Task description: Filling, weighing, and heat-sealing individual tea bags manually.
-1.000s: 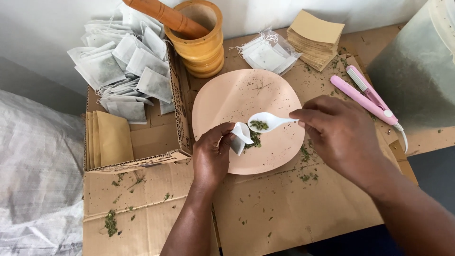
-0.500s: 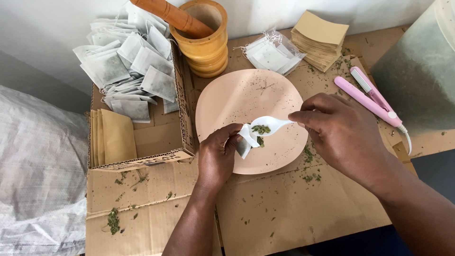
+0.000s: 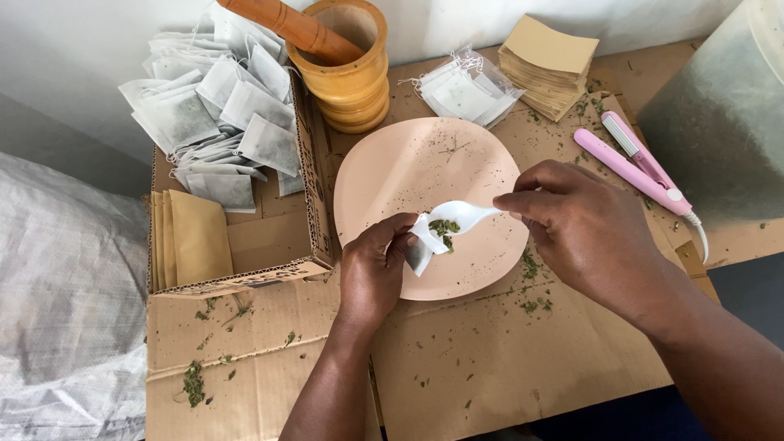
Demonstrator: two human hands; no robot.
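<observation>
Head view: spoon (image 3: 461,216) tip at tea bag (image 3: 423,239) mouth.

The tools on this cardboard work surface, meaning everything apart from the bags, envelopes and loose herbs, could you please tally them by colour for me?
White: 1, the plastic spoon in the right hand, tipped at the tea bag held by the left hand.
Pink: 2, the round plate and the heat sealer.
Wood-coloured: 2, the mortar and pestle.
Total: 5
</observation>
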